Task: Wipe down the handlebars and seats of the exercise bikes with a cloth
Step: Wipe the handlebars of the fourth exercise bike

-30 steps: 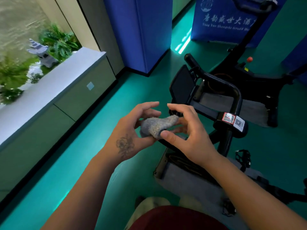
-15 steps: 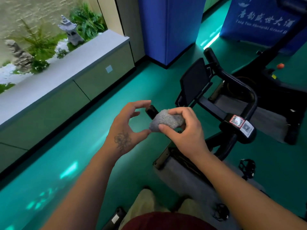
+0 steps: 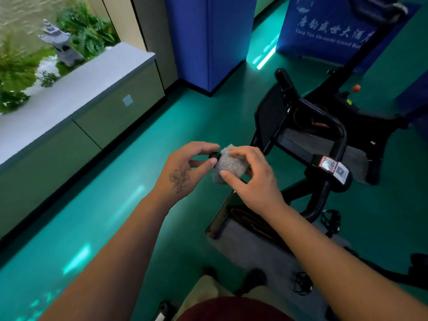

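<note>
- The right hand (image 3: 252, 179) has its fingers (image 3: 240, 154) curled over a grey cloth (image 3: 229, 165), and its thumb (image 3: 231, 178) presses on the lower side of it, so the cloth is clamped on the near grip end of the handlebar (image 3: 340, 135).
- The cloth is bunched into a thick wad. It covers the handlebar end almost fully; only a small black tip (image 3: 215, 155) shows at its left edge.
- The left hand (image 3: 185, 172) is just beside the cloth, on its left side. Its fingers are bent in a loose curve and a little apart, with the thumb tip and the index tip close to the black tip. I cannot tell if they touch it or the cloth. This hand holds nothing that I can see.
- On the back of the left hand there is a flower tattoo (image 3: 180, 178).
- Both forearms reach forward from the bottom of the view, bare.
- The handlebar belongs to a black exercise bike (image 3: 312, 200) that stands on a grey mat (image 3: 250, 249). A dark screen (image 3: 271, 117) is mounted between the bars, and a sticker with square codes (image 3: 333, 169) is on the stem.
- A second bike (image 3: 370, 112) stands behind it, well apart from the hands.
- The floor (image 3: 115, 216) is green. At the left runs a low cabinet (image 3: 76, 107) with a pale top, and above it a window shows plants and a stone lantern (image 3: 60, 44).
- Blue panels (image 3: 208, 38) stand at the back.
</note>
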A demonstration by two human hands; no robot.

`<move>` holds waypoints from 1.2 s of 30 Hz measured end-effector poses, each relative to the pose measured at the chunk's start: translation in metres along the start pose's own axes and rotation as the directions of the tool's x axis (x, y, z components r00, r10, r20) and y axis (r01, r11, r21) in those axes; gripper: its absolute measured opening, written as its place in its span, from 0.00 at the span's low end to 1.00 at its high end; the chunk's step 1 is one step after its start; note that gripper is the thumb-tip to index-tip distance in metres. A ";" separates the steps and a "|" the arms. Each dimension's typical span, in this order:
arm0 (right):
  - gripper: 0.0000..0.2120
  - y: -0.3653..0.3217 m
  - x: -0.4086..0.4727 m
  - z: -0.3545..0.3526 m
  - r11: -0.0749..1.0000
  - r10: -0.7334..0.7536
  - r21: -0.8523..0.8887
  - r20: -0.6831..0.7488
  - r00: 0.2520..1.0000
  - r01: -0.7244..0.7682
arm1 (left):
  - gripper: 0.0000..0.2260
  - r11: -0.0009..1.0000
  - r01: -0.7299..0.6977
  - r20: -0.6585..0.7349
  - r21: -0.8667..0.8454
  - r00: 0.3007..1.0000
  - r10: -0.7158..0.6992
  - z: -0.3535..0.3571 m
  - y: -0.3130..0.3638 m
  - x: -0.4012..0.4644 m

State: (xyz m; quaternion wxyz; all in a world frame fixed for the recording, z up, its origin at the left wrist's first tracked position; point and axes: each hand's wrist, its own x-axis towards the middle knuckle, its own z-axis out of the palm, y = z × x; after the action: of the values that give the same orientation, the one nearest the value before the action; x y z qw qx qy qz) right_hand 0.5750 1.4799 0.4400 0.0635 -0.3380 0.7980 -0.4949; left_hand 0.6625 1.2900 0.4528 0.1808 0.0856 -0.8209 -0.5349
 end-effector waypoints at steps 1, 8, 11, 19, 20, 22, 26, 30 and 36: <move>0.18 -0.001 0.002 0.002 1.000 0.008 -0.025 -0.003 1.000 -0.008 | 0.11 1.000 -0.012 0.018 -0.001 1.000 0.012 0.000 -0.003 0.003; 0.19 -0.004 0.004 0.009 0.992 0.070 -0.109 -0.002 0.998 -0.069 | 0.11 0.998 -0.035 0.069 -0.043 0.997 0.038 0.002 -0.019 0.007; 0.19 -0.002 0.003 0.009 0.991 0.073 -0.108 -0.008 0.997 -0.073 | 0.12 0.997 -0.015 0.062 -0.075 0.998 0.019 0.004 -0.021 0.005; 0.18 0.006 0.003 0.011 0.990 0.112 -0.084 -0.007 0.994 -0.113 | 0.12 0.998 -0.013 0.008 -0.054 1.000 0.013 0.011 -0.019 0.001; 0.18 0.007 0.002 0.010 0.990 0.117 -0.084 0.000 0.993 -0.116 | 0.12 0.999 -0.024 -0.001 -0.038 1.000 0.024 0.012 -0.018 0.001; 0.18 0.009 0.001 0.008 0.989 0.125 -0.075 0.012 0.992 -0.123 | 0.12 0.999 -0.050 -0.016 0.002 0.999 0.050 0.016 -0.015 -0.002; 0.18 0.014 -0.002 0.004 0.986 0.145 -0.083 0.033 0.989 -0.142 | 0.13 0.999 -0.044 -0.069 0.014 0.997 0.045 0.026 -0.015 -0.008; 0.18 0.018 -0.008 -0.001 0.979 0.157 -0.134 0.043 0.987 -0.151 | 0.13 0.996 -0.056 -0.117 0.067 0.991 0.064 0.032 -0.013 -0.012; 0.20 0.029 -0.020 -0.014 0.953 0.174 -0.267 0.098 0.980 -0.142 | 0.14 0.915 -0.189 -0.082 0.358 0.969 0.232 0.046 -0.010 -0.018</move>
State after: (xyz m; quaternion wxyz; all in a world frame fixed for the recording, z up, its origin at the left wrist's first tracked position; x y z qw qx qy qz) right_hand 0.5706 1.5110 0.4178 0.1061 -0.3076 0.8750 -0.3585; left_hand 0.6606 1.3305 0.4238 0.2695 0.0598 -0.8940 -0.3529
